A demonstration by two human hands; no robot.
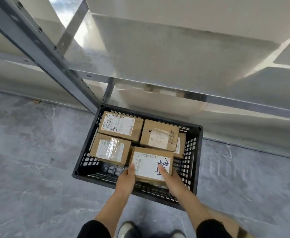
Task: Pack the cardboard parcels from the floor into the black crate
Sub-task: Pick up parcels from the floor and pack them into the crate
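Hands both on one parcel (152, 164), held between them over the crate's near right part. Left hand (126, 180): grips the parcel's near left corner, thumb lying up along its left edge, other fingers hidden under or behind the box. Right hand (171, 180): one finger pressed flat on the white label on top, remaining fingers out of sight around the near right side; how far they curl cannot be told. Parcel sits level with the neighbours' tops, label up, black handwriting on it.

Crate (195, 170): black, lattice walls, on grey floor (29, 160), its far left corner against the foot of a shelf post (58, 60).

Contents: labelled parcel (120, 128) in far left corner; taped parcel (110, 149) just in front of it along left wall, touching it; third parcel (159, 134) at far right with handwriting on its right edge; another box (181, 145) partly visible beneath and right of that one. Near left corner of crate shows bare lattice bottom.

Shoes (128, 229) visible at bottom edge, and dark sleeves.
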